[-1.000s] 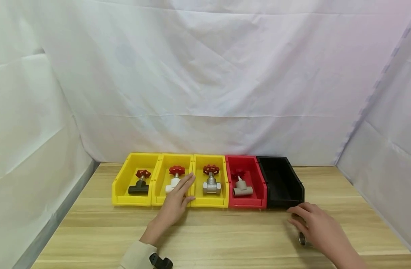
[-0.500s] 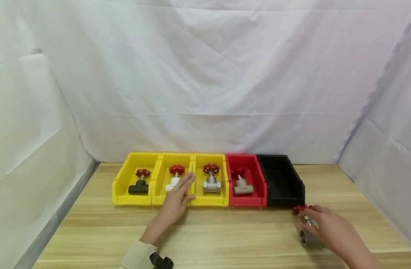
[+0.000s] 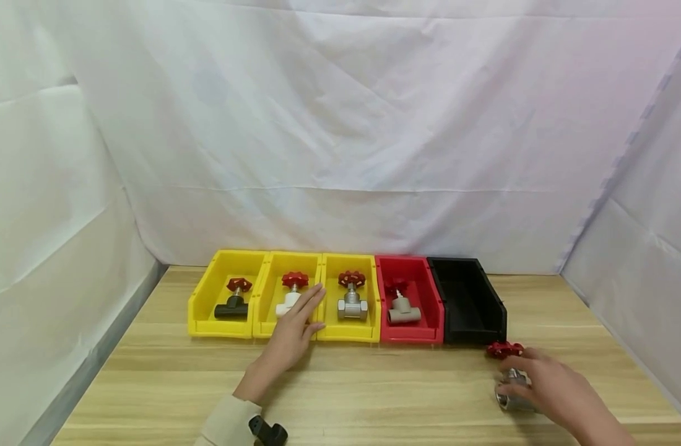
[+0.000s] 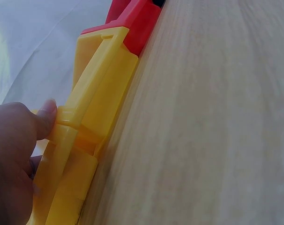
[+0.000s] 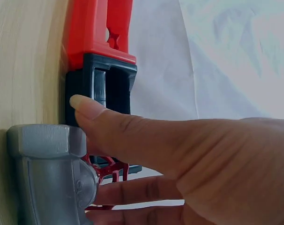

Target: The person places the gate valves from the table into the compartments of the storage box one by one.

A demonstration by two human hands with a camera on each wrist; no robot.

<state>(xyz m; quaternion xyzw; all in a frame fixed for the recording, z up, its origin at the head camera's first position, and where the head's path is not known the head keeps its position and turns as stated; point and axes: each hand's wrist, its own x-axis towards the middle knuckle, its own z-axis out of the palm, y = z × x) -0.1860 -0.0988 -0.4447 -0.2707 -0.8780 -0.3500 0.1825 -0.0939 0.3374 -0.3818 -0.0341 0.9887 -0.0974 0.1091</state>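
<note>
In the head view, my right hand [image 3: 558, 387] has its thumb and fingers about the neck of a silver valve [image 3: 513, 399] with a red handwheel [image 3: 504, 350]. This valve lies on the table in front of the black bin [image 3: 468, 337]. The right wrist view shows the thumb on one side of the valve's neck [image 5: 88, 183] and fingers on the other; actual contact is partly hidden. With fingers fairly straight, my left hand [image 3: 290, 337] rests over the front of the middle yellow bins, its thumb against the yellow rim [image 4: 69, 115]. It partly covers a white valve [image 3: 285, 305].
Leftmost in the row, a yellow bin [image 3: 220, 330] holds a black valve [image 3: 233, 308]. Another yellow bin [image 3: 348, 334] holds a silver valve [image 3: 351, 306]. A red bin [image 3: 410, 336] holds a beige valve [image 3: 403, 311]. White cloth [image 3: 340, 124] hangs behind and at both sides.
My right hand has shifted right and drawn back, uncovering the valve's red handwheel and neck. The handwheel has turned slightly rightward over the last half second. My left hand stays put.
</note>
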